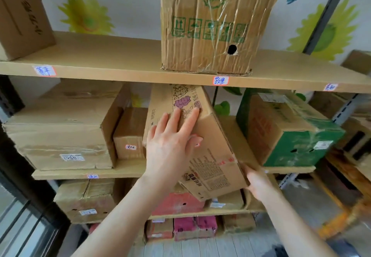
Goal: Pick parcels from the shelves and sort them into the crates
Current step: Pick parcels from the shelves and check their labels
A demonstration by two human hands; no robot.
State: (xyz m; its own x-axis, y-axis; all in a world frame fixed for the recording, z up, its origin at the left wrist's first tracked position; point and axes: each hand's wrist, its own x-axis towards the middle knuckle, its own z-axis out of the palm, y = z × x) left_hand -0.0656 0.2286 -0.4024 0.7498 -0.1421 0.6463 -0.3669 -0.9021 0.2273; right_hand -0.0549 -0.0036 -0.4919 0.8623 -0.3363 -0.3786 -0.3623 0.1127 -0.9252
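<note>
Parcel [214, 134]: tilted, partly off the middle shelf [70, 174], far end up near the top shelf [120, 59], near end hanging past the edge.
Left hand [172, 142]: laid flat on the parcel's upper face, fingers straight, pressing rather than clasping.
Right hand [258, 183]: holds the near lower right corner, fingers mostly hidden beneath.
Risk, slip: only one hand truly grasps, so if the flat palm slides the parcel could swing down and drop.
Risk, snag: the far end may catch the top shelf, or nudge the small box [129, 134] on its left or the green box [291, 136] on its right.
Count, hands: two, both on the parcel.
Count, middle shelf: four boxes, parcel included.
Count, top shelf: two boxes.
Count, crates: none clearly in view.
</note>
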